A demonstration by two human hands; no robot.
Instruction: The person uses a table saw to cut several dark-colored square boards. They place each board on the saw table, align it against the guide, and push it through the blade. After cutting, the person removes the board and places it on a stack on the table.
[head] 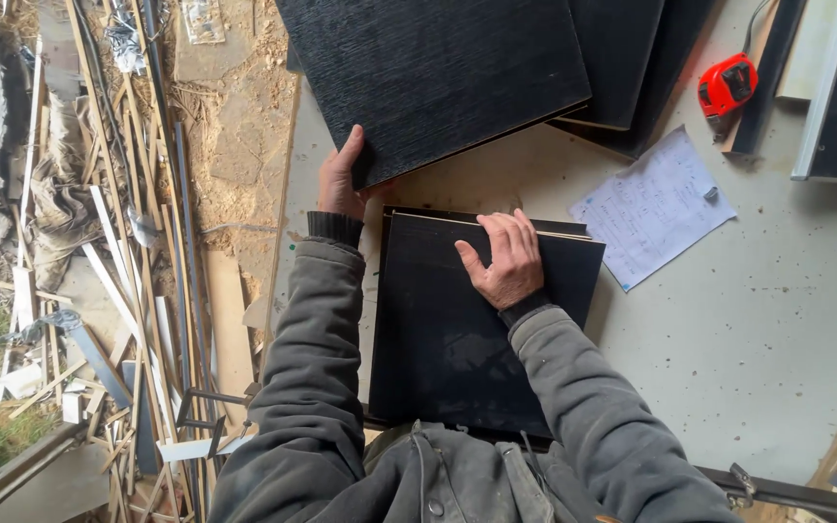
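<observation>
My left hand (343,176) grips the near left corner of a large black wood-grain panel (438,68) that lies at the far side of the worktable. My right hand (506,257) rests flat, fingers together, on top of a stack of smaller black panels (438,339) directly in front of me. The stack's pale raw edges show along its far side. Both my arms are in grey jacket sleeves.
More black panels (632,58) overlap at the far right. A red tape measure (727,85) and a handwritten paper sheet (653,205) lie on the pale worktable (748,329). Left of the table, wood offcuts and strips (118,291) litter the ground.
</observation>
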